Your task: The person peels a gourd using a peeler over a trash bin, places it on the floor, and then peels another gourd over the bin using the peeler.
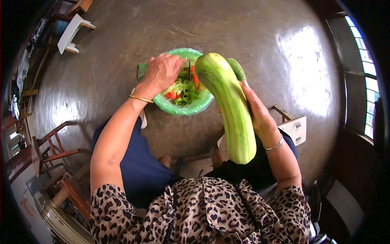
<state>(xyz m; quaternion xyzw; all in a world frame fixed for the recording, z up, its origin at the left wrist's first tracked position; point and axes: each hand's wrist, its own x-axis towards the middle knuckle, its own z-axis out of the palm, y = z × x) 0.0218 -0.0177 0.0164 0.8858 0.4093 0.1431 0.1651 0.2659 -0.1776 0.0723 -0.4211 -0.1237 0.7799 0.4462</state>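
My right hand is closed around the side of a large pale-green striped squash, which slants from the bin's edge down toward my lap. My left hand is curled above the bin's left side, its fingers bent and partly hidden. Close to its fingertips is a thin dark strip, perhaps part of a tool; I cannot tell. Below lies a green bin lined with clear plastic, holding green peels and orange-red scraps. A darker green, bumpy vegetable shows behind the squash.
Something green shows left of the bin. A white-topped stool is beside my right leg, and another white stool stands at the upper left. Wooden chair frames are on the left. The floor is smooth and shiny.
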